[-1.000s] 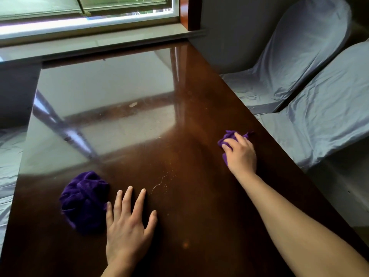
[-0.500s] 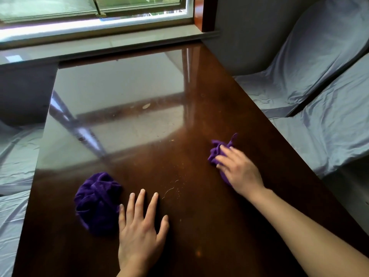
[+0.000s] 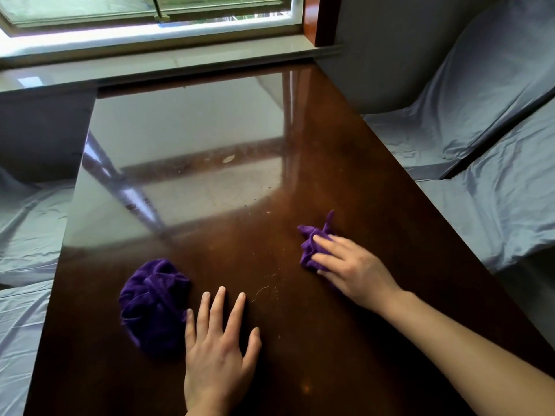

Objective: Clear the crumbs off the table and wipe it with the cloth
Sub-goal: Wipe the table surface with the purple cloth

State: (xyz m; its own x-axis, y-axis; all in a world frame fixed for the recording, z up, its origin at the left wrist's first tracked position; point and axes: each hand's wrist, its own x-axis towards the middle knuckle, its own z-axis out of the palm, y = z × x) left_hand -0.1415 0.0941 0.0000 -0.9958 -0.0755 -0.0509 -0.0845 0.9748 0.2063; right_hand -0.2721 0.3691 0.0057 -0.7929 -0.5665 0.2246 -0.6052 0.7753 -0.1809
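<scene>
Rt forearm cut off at lower right edge of frame; left wrist cut off at bottom edge. Most of small purple cloth (image 3: 312, 246) hidden under right hand (image 3: 356, 273), only bunched end w/ a pointed tip showing up-left of fingers. Right hand pressed flat on that cloth, fingers fairly straight and close together, right of centre. Whether thumb grips cloth: can't tell. Left hand (image 3: 217, 354) flat on table (image 3: 345, 163) at lower centre, fingers spread wide, holding nothing. Little finger just touching larger purple cloth (image 3: 151, 304), a crumpled mound, lower left. Between hands: thin curled hair or thread (image 3: 264, 291) plus faint specks, hard to make out. One pale crumb (image 3: 228, 158) near centre of frame, in glare. More dust specks around it, too small to tell.

Table dark brown, glossy, strong window reflection across upper half. Window (image 3: 150, 13) and pale sill along top of frame. Grey-blue covered seats (image 3: 480, 100) at right; similar fabric at left edge.
</scene>
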